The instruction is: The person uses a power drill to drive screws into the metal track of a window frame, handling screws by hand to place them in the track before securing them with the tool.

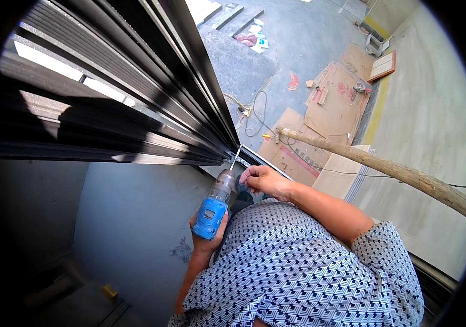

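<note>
My left hand [209, 243] is wrapped round the grip of a blue cordless drill [210, 215], held upright in front of me. From its grey chuck a long thin bit [235, 157] points up and away, with its tip by the lower end of a dark metal window frame [189, 103]. Just right of the chuck, my right hand [265, 181] hovers with its fingers curled and thumb pressed in. Whatever those fingertips hold, if anything, is too small to make out. A light metal strip [268, 165] runs beneath the frame end, close to my right hand.
A long wooden pole [385, 164] slants across the right side, beyond my right arm. Far below, cardboard sheets [328, 109] cover part of the floor, near cables [255, 111] and bags [256, 38]. A pale wall panel [135, 212] stands at the left.
</note>
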`<control>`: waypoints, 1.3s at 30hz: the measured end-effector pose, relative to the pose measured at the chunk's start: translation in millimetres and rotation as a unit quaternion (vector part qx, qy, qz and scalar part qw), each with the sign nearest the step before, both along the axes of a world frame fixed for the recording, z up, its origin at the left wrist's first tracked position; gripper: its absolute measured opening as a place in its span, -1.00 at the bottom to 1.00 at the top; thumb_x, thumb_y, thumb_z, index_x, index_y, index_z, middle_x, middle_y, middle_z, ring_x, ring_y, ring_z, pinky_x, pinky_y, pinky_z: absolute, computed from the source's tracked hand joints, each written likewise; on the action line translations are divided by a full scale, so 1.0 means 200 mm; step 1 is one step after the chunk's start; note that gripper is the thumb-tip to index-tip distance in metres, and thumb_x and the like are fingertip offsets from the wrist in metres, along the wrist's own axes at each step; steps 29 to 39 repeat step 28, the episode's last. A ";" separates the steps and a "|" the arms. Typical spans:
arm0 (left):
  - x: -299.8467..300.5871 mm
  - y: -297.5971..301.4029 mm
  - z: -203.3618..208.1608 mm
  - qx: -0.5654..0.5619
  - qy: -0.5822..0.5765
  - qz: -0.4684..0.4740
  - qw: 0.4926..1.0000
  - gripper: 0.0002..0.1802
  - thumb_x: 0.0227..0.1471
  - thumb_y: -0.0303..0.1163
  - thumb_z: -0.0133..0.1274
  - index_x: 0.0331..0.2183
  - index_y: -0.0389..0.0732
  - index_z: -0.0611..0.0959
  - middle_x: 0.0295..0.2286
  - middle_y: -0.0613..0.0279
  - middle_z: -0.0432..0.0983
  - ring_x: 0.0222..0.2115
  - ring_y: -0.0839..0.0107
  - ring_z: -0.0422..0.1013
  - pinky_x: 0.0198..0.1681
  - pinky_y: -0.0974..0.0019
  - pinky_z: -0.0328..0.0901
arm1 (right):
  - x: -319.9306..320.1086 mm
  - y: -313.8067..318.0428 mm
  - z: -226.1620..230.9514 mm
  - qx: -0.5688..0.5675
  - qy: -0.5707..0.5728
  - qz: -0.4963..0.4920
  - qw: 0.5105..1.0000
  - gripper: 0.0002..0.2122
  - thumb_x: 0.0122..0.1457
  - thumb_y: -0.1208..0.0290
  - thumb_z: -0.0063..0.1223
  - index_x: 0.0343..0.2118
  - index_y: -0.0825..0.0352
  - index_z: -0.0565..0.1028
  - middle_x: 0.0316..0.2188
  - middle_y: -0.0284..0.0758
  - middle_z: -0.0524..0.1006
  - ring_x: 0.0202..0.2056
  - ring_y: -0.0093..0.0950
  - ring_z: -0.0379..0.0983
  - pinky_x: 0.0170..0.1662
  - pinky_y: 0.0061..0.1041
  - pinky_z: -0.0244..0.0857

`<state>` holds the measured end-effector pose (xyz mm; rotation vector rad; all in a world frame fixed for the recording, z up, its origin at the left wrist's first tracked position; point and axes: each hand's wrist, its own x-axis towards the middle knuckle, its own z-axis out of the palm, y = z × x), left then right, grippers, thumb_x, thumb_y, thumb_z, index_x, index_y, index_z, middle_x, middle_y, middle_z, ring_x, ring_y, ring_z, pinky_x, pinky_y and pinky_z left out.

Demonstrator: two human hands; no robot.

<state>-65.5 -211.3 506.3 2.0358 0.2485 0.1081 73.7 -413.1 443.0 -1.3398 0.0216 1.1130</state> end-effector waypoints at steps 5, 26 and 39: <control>0.05 -0.01 -0.02 -0.011 0.044 -0.011 0.999 -0.85 0.03 -0.42 0.27 -0.38 -0.27 0.64 -0.49 0.14 0.61 -0.48 0.33 0.55 -0.36 0.25 0.42 | -0.05 0.04 0.09 0.009 -0.055 0.132 0.990 -0.74 0.19 0.40 0.04 -0.10 0.40 0.53 -0.34 -0.35 0.53 -0.31 -0.56 0.44 -0.24 -0.52 0.38; 0.21 -0.15 -0.17 -0.108 0.147 -0.121 0.976 -0.29 0.00 -0.42 0.29 0.16 -0.28 0.40 -0.12 0.05 0.57 -0.12 0.31 0.52 -0.01 0.25 0.39 | -0.12 -0.05 -0.04 0.090 0.036 -0.033 0.995 -0.71 0.14 0.56 0.00 -0.06 0.44 0.51 -0.21 -0.21 0.57 -0.21 -0.42 0.53 -0.05 -0.42 0.42; 0.20 -0.15 -0.18 -0.123 0.170 -0.126 0.970 -0.29 0.00 -0.42 0.29 0.17 -0.27 0.40 -0.11 0.06 0.56 -0.12 0.33 0.51 -0.01 0.26 0.39 | -0.15 -0.05 -0.10 0.080 0.048 -0.046 0.995 -0.72 0.15 0.56 -0.01 -0.06 0.44 0.50 -0.21 -0.21 0.57 -0.21 -0.42 0.53 -0.04 -0.41 0.43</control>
